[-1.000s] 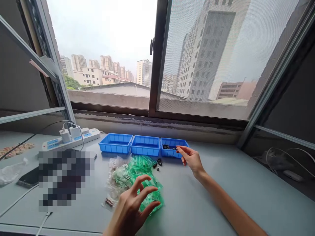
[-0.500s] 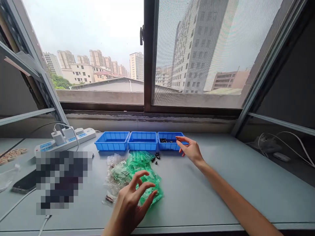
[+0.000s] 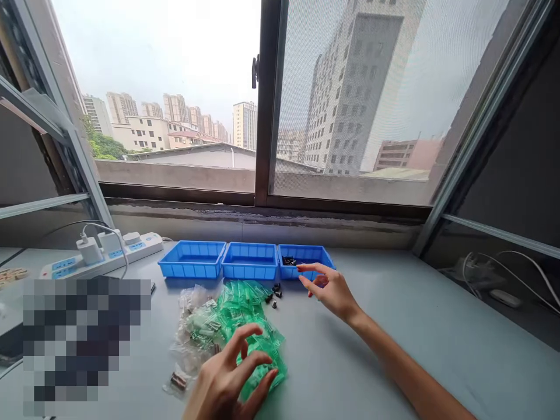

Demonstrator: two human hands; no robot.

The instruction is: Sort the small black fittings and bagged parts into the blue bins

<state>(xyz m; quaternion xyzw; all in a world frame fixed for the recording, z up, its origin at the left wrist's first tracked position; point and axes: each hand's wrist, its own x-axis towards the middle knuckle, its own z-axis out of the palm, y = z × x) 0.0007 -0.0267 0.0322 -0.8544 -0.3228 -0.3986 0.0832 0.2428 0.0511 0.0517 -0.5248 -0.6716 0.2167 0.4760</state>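
Observation:
Three blue trays stand in a row under the window: left tray (image 3: 191, 261), middle tray (image 3: 249, 261), right tray (image 3: 306, 256). Small dark screws lie in the right tray. My right hand (image 3: 329, 288) hovers just in front of that tray, fingers apart, nothing in it. A few loose dark screws (image 3: 275, 290) lie on the table beside it. My left hand (image 3: 230, 379) rests with fingers spread on a heap of small green plastic bags (image 3: 249, 318). Clear bags with metal parts (image 3: 195, 326) lie to the left of the heap.
A white power strip (image 3: 102, 256) with plugged chargers and cables lies at the back left. A blurred dark patch (image 3: 83, 338) covers the table's left side. Cables and a white device (image 3: 503, 297) sit on a lower ledge at right. The window sill runs behind the trays.
My right hand has drawn back from over the right tray toward me and to the left. The left hand stays on the green bags. The view has shifted slightly.

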